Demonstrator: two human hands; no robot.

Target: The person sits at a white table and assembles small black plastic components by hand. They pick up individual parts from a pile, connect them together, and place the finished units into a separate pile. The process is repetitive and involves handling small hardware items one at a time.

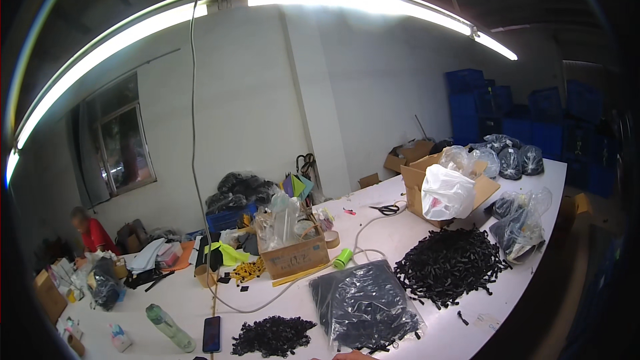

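Note:
Just a sliver of a hand, seemingly my right hand, shows at the lower edge; its fingers are mostly cut off by the frame. It is nearest to a clear plastic bag of flat dark pieces, with a few small black parts at the bag's near edge. Left of the bag lies a small heap of black ring-like parts. A larger heap of small black parts spreads to the right, with one loose black piece in front of it. My left hand is out of the picture.
A phone and a green bottle lie at the near left. Behind stand a wooden box of plastic bags, a green cylinder, scissors and an open carton. A cable crosses the table. Someone in red is far left.

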